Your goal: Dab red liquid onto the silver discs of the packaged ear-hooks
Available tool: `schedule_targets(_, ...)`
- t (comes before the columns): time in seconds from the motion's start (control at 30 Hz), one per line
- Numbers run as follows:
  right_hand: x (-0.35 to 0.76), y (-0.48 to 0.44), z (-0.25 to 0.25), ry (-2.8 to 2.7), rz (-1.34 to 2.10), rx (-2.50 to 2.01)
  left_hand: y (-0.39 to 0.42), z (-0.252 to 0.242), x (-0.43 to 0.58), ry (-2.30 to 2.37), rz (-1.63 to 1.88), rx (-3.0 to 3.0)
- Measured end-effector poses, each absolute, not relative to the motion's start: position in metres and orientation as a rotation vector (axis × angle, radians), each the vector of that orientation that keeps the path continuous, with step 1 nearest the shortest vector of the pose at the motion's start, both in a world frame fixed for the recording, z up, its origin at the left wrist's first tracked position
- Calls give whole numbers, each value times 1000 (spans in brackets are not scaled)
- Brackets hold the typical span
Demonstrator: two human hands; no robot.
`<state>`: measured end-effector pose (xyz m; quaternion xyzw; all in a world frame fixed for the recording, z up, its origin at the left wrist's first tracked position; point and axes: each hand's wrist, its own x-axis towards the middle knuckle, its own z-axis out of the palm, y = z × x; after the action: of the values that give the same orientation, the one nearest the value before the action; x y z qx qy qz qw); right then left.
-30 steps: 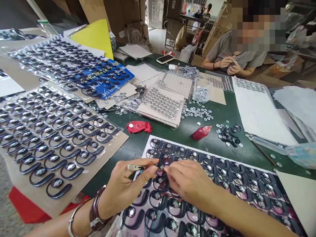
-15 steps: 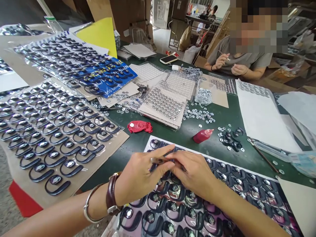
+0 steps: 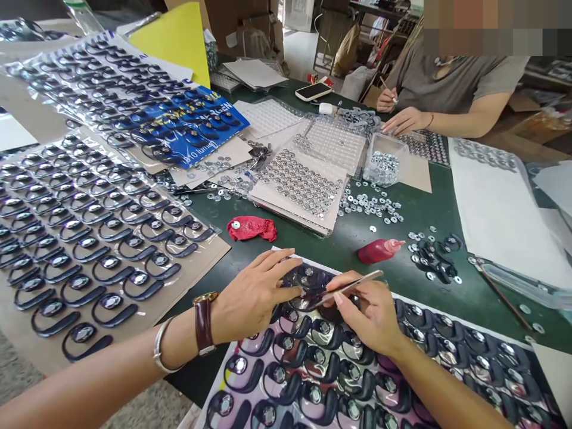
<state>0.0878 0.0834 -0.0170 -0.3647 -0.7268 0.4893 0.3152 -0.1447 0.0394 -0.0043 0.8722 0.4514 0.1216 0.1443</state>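
My right hand [image 3: 373, 316] is closed around slim metal tweezers [image 3: 357, 282], whose tips point down and left at the sheet. My left hand [image 3: 250, 295] lies with fingers stretched out over the sheet's upper left corner. Its index fingertip reaches a black hook-shaped piece [image 3: 307, 275] by the tweezer tips; whether it presses on it I cannot tell. Under both hands lies a glossy printed sheet [image 3: 308, 339] with rows of similar black hooks, each bearing a shiny faceted disc. Part of these rows is hidden by my hands and right forearm.
A red squeeze bottle [image 3: 378, 251] lies beyond my right hand, near loose black hooks [image 3: 435, 259]. A crumpled red cloth [image 3: 251, 229] is further left. Filled sheets [image 3: 107, 238] cover the left side. A clear tub [image 3: 385, 161] holds small discs. Across the table sits a co-worker [image 3: 460, 89].
My hands have parted from being together above the sheet. The left has lowered, fingers stretched; the right now shows tweezers angled at the sheet. The view has shifted, and the co-worker's hand has moved down.
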Motion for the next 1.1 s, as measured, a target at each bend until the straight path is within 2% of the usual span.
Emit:
schedule_targets(0.17, 89, 83, -19, -2015, 1117, -925, 39, -4, -145, 1314, 278, 2549)
schedule_targets(0.4, 88, 84, -19, -2031, 1085, -941, 37, -6, -144, 1306, 268, 2585)
schedule_targets(0.67, 86, 81, -20, -1966, 1294, -935, 36, -8, -142, 1234, 283, 2748)
schedule_targets(0.87, 93, 86, -17, -1506, 1658, -1000, 34, -4, -137, 1218, 275, 2845)
schedule_targets(0.97, 99, 91, -2, -1499, 1600, -1010, 33, -3, -138, 1230, 249, 2826)
schedule_targets(1.1, 99, 92, 23, -1846, 1351, -1155, 31, 5, -140, 1291, 287, 2668)
